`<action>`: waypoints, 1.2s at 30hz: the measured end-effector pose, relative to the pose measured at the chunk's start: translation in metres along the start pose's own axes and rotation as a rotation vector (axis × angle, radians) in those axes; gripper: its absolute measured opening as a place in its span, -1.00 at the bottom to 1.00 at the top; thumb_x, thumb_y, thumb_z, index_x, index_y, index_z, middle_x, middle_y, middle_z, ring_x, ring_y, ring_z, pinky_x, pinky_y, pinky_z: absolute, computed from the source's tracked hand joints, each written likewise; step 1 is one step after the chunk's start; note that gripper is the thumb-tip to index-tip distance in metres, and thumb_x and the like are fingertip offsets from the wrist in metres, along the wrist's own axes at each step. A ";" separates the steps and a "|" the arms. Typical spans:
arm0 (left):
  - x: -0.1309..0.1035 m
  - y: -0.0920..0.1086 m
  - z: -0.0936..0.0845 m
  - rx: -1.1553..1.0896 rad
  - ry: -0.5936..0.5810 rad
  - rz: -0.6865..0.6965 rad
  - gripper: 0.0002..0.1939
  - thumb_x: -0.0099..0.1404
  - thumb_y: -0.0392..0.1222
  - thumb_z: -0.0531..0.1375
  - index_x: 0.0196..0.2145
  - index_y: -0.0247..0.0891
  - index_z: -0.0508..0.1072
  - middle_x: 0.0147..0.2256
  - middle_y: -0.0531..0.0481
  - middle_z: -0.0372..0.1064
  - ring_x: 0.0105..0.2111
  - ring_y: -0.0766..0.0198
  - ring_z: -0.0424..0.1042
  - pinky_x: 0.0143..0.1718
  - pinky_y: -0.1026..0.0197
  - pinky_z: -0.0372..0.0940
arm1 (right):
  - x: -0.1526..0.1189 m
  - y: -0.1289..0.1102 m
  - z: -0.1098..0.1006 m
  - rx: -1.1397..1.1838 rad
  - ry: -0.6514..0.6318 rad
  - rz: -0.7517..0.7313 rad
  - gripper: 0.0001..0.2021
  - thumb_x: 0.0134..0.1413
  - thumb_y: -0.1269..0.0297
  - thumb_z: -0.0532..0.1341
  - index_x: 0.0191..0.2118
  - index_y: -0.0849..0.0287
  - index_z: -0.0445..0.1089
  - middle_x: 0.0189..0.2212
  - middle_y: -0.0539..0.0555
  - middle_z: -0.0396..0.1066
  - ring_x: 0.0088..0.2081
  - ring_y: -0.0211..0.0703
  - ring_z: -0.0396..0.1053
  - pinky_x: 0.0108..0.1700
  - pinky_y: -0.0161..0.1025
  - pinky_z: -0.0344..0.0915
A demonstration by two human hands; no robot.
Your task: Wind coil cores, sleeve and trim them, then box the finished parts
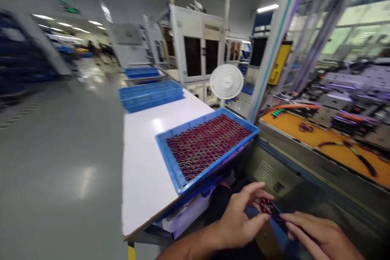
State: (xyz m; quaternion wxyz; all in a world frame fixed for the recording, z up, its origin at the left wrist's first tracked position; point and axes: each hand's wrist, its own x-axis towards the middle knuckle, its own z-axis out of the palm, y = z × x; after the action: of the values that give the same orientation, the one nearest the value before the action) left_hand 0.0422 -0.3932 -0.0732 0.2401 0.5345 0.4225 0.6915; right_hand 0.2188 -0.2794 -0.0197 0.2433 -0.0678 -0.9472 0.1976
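Observation:
At the lower right, my left hand (236, 217) pinches a small round dark part (267, 206) with red spots between its thumb and fingers. Opposite it, my right hand (319, 231) closes its thumb and fingers on a slim dark tool (278, 216), whose tip reaches toward the round part. The tool's exact kind is unclear from blur. Beyond my hands, a blue tray (167, 158) on the white table holds many small dark-red pieces (209, 142) in dense rows.
More blue trays (152, 97) stand farther along the white table (143, 170). A white fan (227, 81) rises behind the near tray. To the right, a machine frame (277, 36) borders an orange surface (292, 124) with pliers (359, 156) and small red-dark parts (305, 127).

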 end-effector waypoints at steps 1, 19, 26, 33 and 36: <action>0.003 -0.001 0.004 -0.054 -0.019 -0.065 -0.33 0.20 -0.46 0.26 0.22 -0.13 0.24 -0.03 -0.20 0.54 -0.16 0.22 0.57 -0.16 0.21 0.46 | -0.003 -0.007 -0.006 0.044 -0.054 0.086 -0.75 0.36 0.27 0.09 -0.21 0.11 0.54 -0.46 -0.01 0.54 -0.47 -0.33 0.51 -0.37 -0.52 0.39; 0.038 -0.027 0.043 -0.271 0.022 -0.205 -0.32 0.07 -0.54 0.37 0.09 -0.05 0.41 -0.20 0.06 0.53 -0.24 0.35 0.59 -0.22 0.34 0.52 | -0.054 -0.022 -0.004 0.457 0.148 0.164 -0.78 0.30 0.45 0.13 -0.02 0.34 0.46 -0.56 0.03 0.49 -0.53 -0.35 0.43 -0.41 -0.45 0.32; 0.037 -0.021 0.054 -0.064 -0.013 -0.037 -0.29 0.09 -0.58 0.33 0.14 -0.07 0.37 -0.13 0.01 0.59 -0.19 0.30 0.60 -0.19 0.30 0.53 | -0.044 0.027 -0.009 0.945 0.331 0.536 -0.67 -0.08 0.25 0.48 -0.20 0.25 0.46 -0.34 0.05 0.48 -0.30 -0.30 0.43 -0.22 -0.35 0.36; 0.040 -0.026 0.073 -0.060 -0.105 -0.066 -0.23 0.11 -0.62 0.30 0.18 0.01 0.34 -0.08 0.07 0.59 -0.16 0.35 0.60 -0.16 0.37 0.51 | -0.047 0.028 0.013 1.259 0.498 0.718 -0.61 -0.03 0.07 0.44 -0.46 0.25 0.30 -0.48 -0.04 0.30 -0.43 -0.38 0.22 -0.37 -0.38 0.20; 0.044 -0.028 0.076 -0.131 -0.153 -0.112 -0.25 0.12 -0.61 0.29 0.17 0.01 0.35 -0.09 0.08 0.60 -0.15 0.36 0.60 -0.14 0.37 0.51 | -0.060 0.023 0.011 1.210 0.518 0.785 -0.60 -0.03 0.04 0.43 -0.45 0.24 0.29 -0.48 -0.05 0.28 -0.45 -0.38 0.20 -0.38 -0.36 0.16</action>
State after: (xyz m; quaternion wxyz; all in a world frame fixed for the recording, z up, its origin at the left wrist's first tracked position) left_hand 0.0967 -0.3184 -0.0679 0.3444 0.5444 0.3860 0.6603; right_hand 0.2666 -0.2759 -0.0638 0.3644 -0.2983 -0.4932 0.7314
